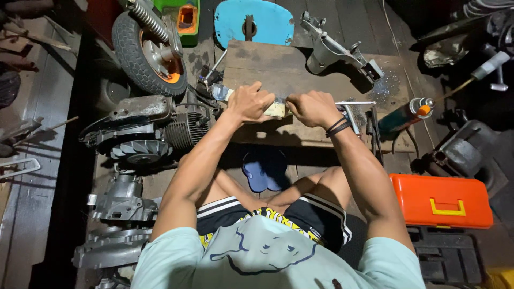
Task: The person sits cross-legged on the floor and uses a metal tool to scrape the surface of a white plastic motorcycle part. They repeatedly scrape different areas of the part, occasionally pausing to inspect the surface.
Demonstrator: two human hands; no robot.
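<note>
My left hand [249, 101] presses down on a pale wooden block [276, 109] that lies on a low wooden board [284, 69]. My right hand [312, 107] is closed around a thin metal tool [356, 103] whose shaft sticks out to the right; its tip meets the block between my hands. A small metal part under my fingers is mostly hidden. Black bands circle my right wrist.
A small wheel with an orange hub [150, 51] and an engine block [142, 131] lie at left. A blue panel [254, 21] and a metal bracket [334, 51] sit beyond the board. A spray can [407, 113] and an orange toolbox [441, 200] are at right.
</note>
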